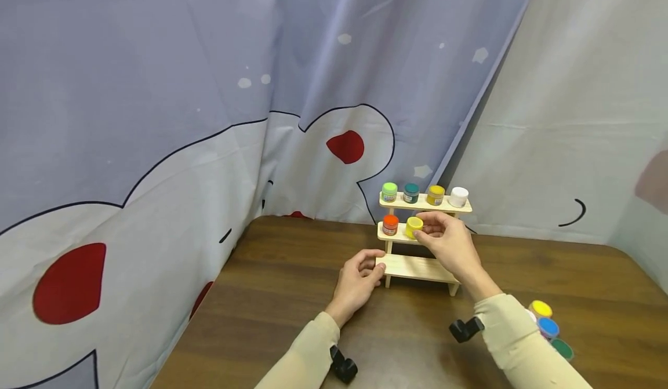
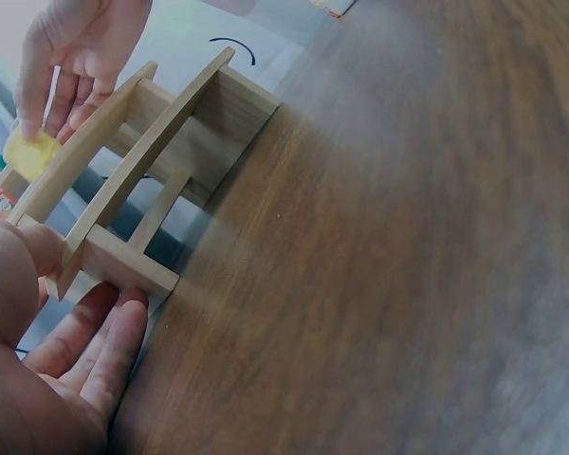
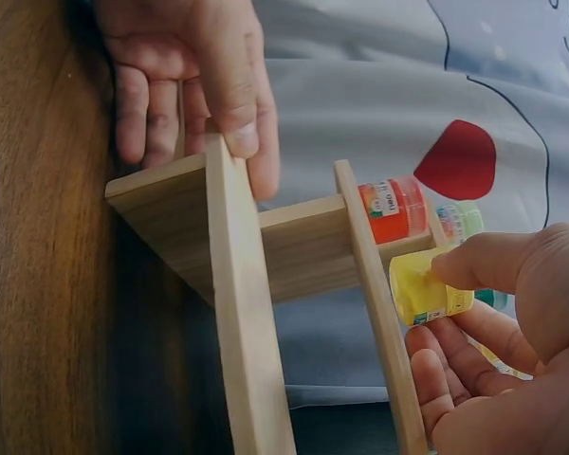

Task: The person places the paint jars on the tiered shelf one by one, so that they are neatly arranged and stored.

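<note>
A three-tier wooden rack (image 1: 417, 267) stands on the table. My right hand (image 1: 450, 243) pinches a yellow jar (image 1: 414, 226) between thumb and fingers at the middle tier, beside a red jar (image 1: 389, 225). In the right wrist view the yellow jar (image 3: 427, 289) lies against the tier's board. My left hand (image 1: 357, 282) grips the left end of the bottom tier, with the thumb on the board's edge in the right wrist view. On the top tier are a light green jar (image 1: 389, 192), a teal jar (image 1: 410, 193), a dark yellow jar (image 1: 435, 195) and a white jar (image 1: 458, 197).
Several more jars stand at the right of the table, partly behind my right sleeve: a yellow one (image 1: 540, 309), a blue one (image 1: 548, 327) and a green one (image 1: 562, 349). A patterned curtain (image 1: 323, 87) hangs behind the table (image 1: 292, 273).
</note>
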`<state>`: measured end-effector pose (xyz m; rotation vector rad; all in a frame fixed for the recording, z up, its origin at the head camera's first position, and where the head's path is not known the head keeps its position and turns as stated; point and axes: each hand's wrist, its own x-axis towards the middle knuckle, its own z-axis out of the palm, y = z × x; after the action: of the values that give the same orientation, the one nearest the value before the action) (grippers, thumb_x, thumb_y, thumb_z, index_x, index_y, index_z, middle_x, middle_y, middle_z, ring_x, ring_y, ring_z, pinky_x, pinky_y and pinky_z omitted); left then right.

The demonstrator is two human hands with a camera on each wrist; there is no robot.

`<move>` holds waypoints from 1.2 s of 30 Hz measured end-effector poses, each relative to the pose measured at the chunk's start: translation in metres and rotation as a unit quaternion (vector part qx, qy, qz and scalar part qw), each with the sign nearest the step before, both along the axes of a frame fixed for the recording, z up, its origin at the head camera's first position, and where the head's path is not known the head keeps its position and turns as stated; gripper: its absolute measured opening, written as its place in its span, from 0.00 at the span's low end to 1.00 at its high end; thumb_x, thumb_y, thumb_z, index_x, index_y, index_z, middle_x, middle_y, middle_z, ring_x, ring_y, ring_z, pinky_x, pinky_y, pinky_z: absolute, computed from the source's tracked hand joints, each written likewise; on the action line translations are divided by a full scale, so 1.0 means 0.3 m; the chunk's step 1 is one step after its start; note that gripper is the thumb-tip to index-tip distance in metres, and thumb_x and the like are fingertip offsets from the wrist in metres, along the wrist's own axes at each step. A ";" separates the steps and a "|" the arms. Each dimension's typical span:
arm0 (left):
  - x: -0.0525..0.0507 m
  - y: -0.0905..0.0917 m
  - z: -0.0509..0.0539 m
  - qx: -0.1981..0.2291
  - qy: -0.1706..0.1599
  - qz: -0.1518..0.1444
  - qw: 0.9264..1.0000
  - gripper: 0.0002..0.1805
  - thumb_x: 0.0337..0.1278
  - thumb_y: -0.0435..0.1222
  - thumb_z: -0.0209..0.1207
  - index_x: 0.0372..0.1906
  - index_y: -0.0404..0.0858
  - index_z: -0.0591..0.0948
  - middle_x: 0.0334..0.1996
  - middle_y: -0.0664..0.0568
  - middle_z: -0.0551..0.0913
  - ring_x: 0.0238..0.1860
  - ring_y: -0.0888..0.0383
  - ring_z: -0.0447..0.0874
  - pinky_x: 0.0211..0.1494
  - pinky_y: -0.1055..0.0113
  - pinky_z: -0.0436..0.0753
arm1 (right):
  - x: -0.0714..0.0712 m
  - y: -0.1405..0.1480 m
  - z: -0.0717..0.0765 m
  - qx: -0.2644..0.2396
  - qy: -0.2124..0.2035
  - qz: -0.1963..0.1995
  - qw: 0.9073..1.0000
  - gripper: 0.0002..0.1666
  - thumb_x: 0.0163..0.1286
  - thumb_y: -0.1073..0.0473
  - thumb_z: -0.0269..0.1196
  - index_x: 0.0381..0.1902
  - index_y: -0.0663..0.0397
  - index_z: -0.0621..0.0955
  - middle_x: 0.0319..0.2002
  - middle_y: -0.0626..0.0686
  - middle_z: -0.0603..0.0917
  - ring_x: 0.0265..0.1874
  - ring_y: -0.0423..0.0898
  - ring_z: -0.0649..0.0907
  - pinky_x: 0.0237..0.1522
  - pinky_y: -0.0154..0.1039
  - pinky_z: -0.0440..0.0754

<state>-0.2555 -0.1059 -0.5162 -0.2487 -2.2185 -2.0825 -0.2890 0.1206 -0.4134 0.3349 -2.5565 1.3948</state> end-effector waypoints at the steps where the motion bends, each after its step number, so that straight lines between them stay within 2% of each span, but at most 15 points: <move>1: 0.002 0.001 0.001 0.000 0.002 -0.001 1.000 0.14 0.78 0.35 0.69 0.62 0.43 0.89 0.47 0.45 0.93 0.44 0.46 0.94 0.46 0.60 0.95 | 0.001 -0.001 -0.002 0.005 -0.001 -0.004 1.000 0.23 0.76 0.60 0.74 0.66 0.60 0.86 0.50 0.60 0.91 0.47 0.51 0.89 0.44 0.24 0.85; 4: 0.005 0.005 0.002 0.004 0.005 -0.003 1.000 0.14 0.78 0.35 0.69 0.62 0.43 0.89 0.47 0.43 0.93 0.44 0.43 0.94 0.48 0.53 0.95 | 0.001 -0.002 -0.008 0.015 0.001 -0.014 1.000 0.22 0.76 0.60 0.74 0.65 0.58 0.87 0.46 0.58 0.92 0.44 0.49 0.88 0.41 0.26 0.84; 7: 0.005 0.007 0.002 0.005 0.005 -0.004 1.000 0.14 0.78 0.35 0.69 0.62 0.43 0.89 0.48 0.43 0.93 0.45 0.43 0.94 0.49 0.51 0.95 | 0.001 -0.005 -0.013 0.019 0.009 -0.017 1.000 0.22 0.76 0.60 0.75 0.65 0.57 0.87 0.45 0.57 0.92 0.40 0.47 0.88 0.39 0.27 0.84; 13: 0.002 0.002 -0.004 -0.002 -0.008 -0.004 1.000 0.14 0.78 0.35 0.69 0.62 0.44 0.89 0.47 0.47 0.93 0.43 0.50 0.94 0.47 0.60 0.95 | -0.002 -0.011 -0.030 0.027 0.023 -0.010 0.999 0.22 0.76 0.61 0.74 0.64 0.59 0.87 0.44 0.58 0.91 0.39 0.47 0.88 0.39 0.27 0.85; 22: 0.013 -0.013 -0.003 0.004 -0.001 -0.002 1.000 0.15 0.78 0.35 0.69 0.63 0.43 0.88 0.48 0.43 0.93 0.46 0.43 0.94 0.48 0.56 0.95 | -0.003 -0.028 -0.047 0.053 0.029 -0.016 0.998 0.25 0.72 0.62 0.77 0.64 0.64 0.86 0.48 0.60 0.91 0.45 0.51 0.89 0.44 0.28 0.84; 30: -0.001 -0.005 -0.004 -0.001 -0.004 -0.004 1.000 0.14 0.78 0.35 0.69 0.62 0.44 0.89 0.48 0.45 0.93 0.44 0.49 0.94 0.46 0.61 0.94 | -0.002 -0.024 -0.036 0.065 0.030 -0.027 0.997 0.27 0.69 0.62 0.78 0.63 0.64 0.86 0.47 0.61 0.91 0.45 0.53 0.89 0.47 0.35 0.85; 36: -0.007 -0.002 -0.009 -0.002 -0.008 -0.005 1.000 0.14 0.78 0.35 0.69 0.62 0.45 0.89 0.47 0.46 0.93 0.43 0.52 0.93 0.46 0.65 0.94 | 0.003 -0.021 -0.038 0.056 0.028 -0.027 0.998 0.27 0.70 0.63 0.77 0.64 0.66 0.85 0.50 0.62 0.91 0.47 0.54 0.89 0.46 0.31 0.85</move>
<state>-0.2577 -0.1064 -0.5190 -0.2455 -2.2358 -2.0933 -0.2880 0.1143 -0.4248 0.3153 -2.5835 1.2103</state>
